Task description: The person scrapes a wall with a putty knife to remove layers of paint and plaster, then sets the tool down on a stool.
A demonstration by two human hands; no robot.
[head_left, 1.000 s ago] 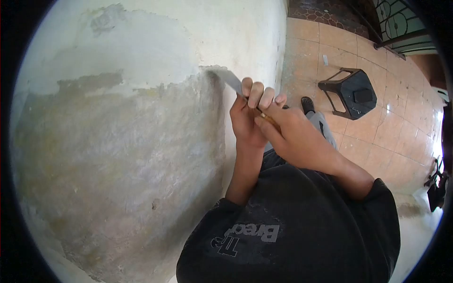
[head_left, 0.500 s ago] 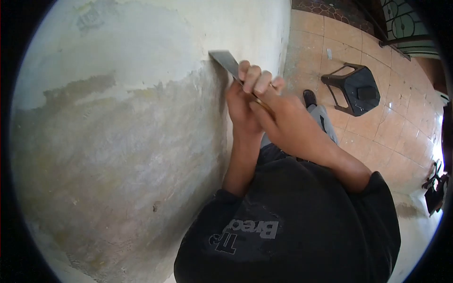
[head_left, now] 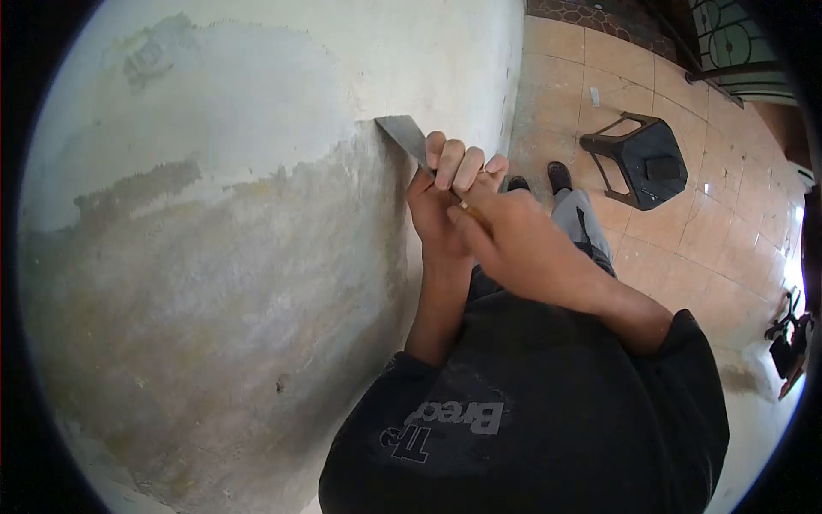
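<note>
A scraper with a flat metal blade lies with its front edge against the wall, near the border between pale paint and bare grey plaster. My left hand is closed around the lower part of the blade, its fingers curled over the top. Behind it, my right hand is wrapped round the scraper's handle, of which only a short yellowish bit shows between the hands. Both hands are close together and partly overlap.
A black plastic stool stands on the tiled floor to the right. A small pale scrap lies near it. Dark metal grillwork is at the upper right, and a dark object sits at the far right edge.
The scraper's blade and both hands have shifted a little downward in the view, along the wall. The grip of each hand looks the same.
</note>
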